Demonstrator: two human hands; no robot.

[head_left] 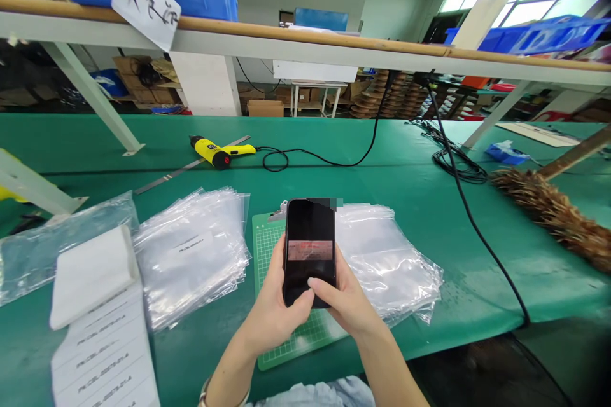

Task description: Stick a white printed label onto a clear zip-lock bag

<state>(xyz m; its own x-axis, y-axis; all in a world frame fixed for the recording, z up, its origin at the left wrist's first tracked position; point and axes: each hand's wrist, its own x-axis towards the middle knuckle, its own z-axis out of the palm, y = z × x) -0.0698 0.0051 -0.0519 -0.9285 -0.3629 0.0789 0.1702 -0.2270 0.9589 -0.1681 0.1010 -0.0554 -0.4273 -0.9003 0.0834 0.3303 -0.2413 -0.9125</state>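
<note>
A black smartphone (pixel 310 222) is held upright in both hands over the green cutting mat (pixel 272 356). My left hand (pixel 277 305) grips its left side, the thumb near the lower screen. From the right, my right hand (pixel 351 296) wraps the other side, its thumb tip on the lower part of the screen. A dark picture with a pinkish band shows on the display. Clear plastic bags (pixel 391 261) lie fanned to the right of the mat. Left of it is another stack of clear bags (pixel 195 261), the top one carrying a printed mark.
A folded strip of printed labels (pixel 112 350) lies at the front left. Behind are a yellow heat gun (pixel 214 152) and a steel ruler (pixel 176 175). A black cable (pixel 458 172) crosses the right side, near a feather duster (pixel 548 210). A shelf (pixel 305 41) spans overhead.
</note>
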